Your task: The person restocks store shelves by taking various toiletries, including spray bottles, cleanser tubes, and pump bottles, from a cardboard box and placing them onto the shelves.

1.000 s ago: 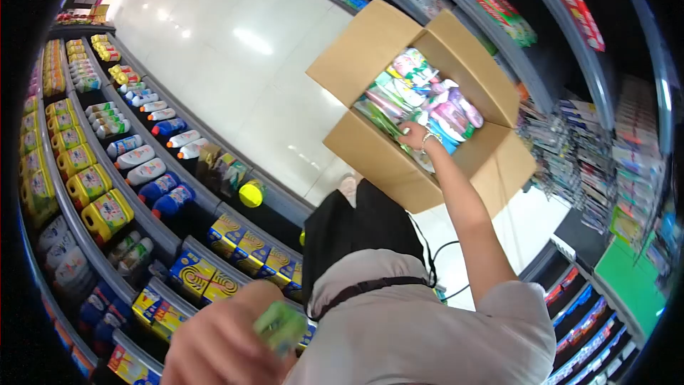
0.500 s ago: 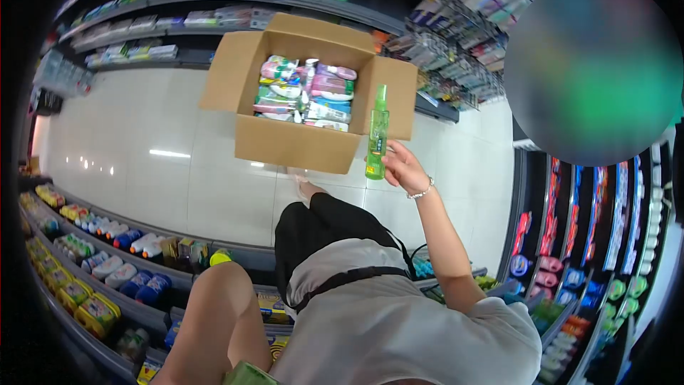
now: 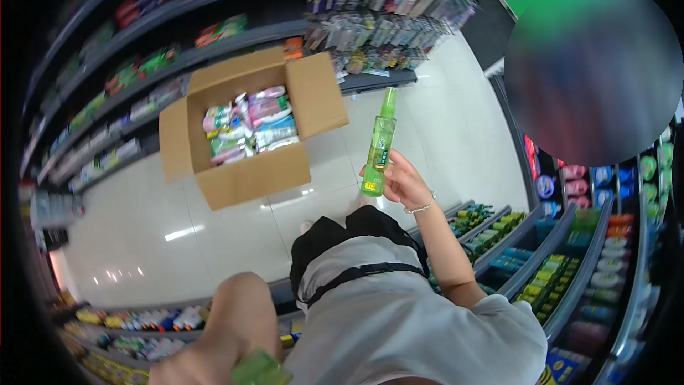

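A slim green spray bottle [image 3: 380,146] is upright in my right hand [image 3: 402,180], its cap pointing up and its lower half between my fingers and thumb. A beaded bracelet circles that wrist. My left hand [image 3: 206,367] is low at the bottom edge, partly cut off and blurred. Beside its fingers shows a green object [image 3: 261,369], also cut off, held at the hand. To the left of the bottle, an open cardboard box [image 3: 253,182] on the floor holds several pink, green, blue and white packages [image 3: 249,125].
Shelves [image 3: 171,11] with packaged goods run along the upper left. Hanging packets [image 3: 377,11] fill a rack behind the box. More shelves [image 3: 563,264] with bottles stand at the right, and others [image 3: 142,328] at the lower left. A blurred round patch covers the upper right.
My right hand has come out of the box with the green bottle. The view has turned right, so the box now sits farther left. My left hand stays low with the green object.
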Motion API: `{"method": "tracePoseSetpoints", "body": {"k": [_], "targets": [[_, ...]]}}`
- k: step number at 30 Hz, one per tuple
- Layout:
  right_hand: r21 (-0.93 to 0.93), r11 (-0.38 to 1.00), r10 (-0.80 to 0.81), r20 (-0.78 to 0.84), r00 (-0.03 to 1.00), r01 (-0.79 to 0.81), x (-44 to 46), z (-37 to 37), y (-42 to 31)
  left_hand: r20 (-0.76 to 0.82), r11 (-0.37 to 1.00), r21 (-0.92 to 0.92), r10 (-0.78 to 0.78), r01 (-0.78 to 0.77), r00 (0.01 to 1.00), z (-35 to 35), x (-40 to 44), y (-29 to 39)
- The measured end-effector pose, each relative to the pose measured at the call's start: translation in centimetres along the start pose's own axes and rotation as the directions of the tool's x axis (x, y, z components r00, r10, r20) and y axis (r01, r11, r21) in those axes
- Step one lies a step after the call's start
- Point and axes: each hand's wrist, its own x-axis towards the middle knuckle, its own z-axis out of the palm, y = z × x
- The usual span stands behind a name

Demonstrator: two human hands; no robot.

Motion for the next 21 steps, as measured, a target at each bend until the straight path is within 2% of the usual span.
{"method": "tracePoseSetpoints", "body": {"k": [1,3,5,7,9,11,12,14,15,18,20,21], "targets": [[0.02,0.999,-0.044,-0.027,0.999,0.044,-0.8,-0.7,-0.6,-0.065,0.975,-0.191,0.103,-0.114,0.993,-0.8,-0.9,-1.8],[-0.016,0.996,-0.085,-0.081,0.993,0.084,-2.2,-2.4,-1.7,-0.272,0.992,-0.128,-0.031,-0.004,0.962,-1.7,-3.8,-4.3],[-0.046,0.99,-0.142,-0.136,0.98,0.137,-3.3,-4.9,-2.2,-0.489,0.95,-0.133,-0.311,0.283,0.815,-1.7,-5.2,-8.2],[-0.094,0.97,-0.24,-0.232,0.942,0.224,-5.0,-7.8,-2.8,-0.624,0.838,-0.201,-0.509,0.507,0.593,-1.0,-6.4,-12.8],[-0.038,0.978,-0.207,-0.321,0.924,0.206,-6.5,-10.5,-3.6,-0.562,0.696,-0.236,-0.667,0.678,0.489,-1.0,-8.0,-17.1],[-0.044,0.961,-0.269,-0.38,0.885,0.274,-8.1,-13.5,-5.2,-0.46,0.585,-0.223,-0.768,0.78,0.445,-1.3,-9.9,-21.7],[-0.065,0.938,-0.332,-0.438,0.835,0.339,-8.9,-15.3,-6.0,-0.373,0.564,-0.257,-0.807,0.785,0.458,-1.7,-10.5,-24.2],[-0.047,0.904,-0.393,-0.484,0.782,0.425,-10.2,-18.6,-7.2,-0.384,0.391,-0.263,-0.881,0.882,0.276,-2.5,-11.6,-28.8],[-0.053,0.887,-0.418,-0.515,0.748,0.458,-11.3,-20.3,-7.8,-0.335,0.369,-0.27,-0.902,0.889,0.273,-2.7,-12.1,-31.3],[-0.059,0.837,-0.461,-0.611,0.643,0.543,-15.7,-25.4,-9.4,-0.306,0.277,-0.331,-0.936,0.902,0.175,-2.6,-13.5,-38.9],[-0.217,0.819,-0.515,-0.688,0.511,0.532,-18.8,-28.2,-10.3,-0.23,0.218,-0.33,-0.962,0.918,0.145,-2.2,-15.0,-43.7],[-0.217,0.814,-0.513,-0.704,0.491,0.538,-20.2,-29.7,-10.4,-0.194,0.175,-0.325,-0.974,0.929,0.116,-2.0,-15.7,-45.8]]}}
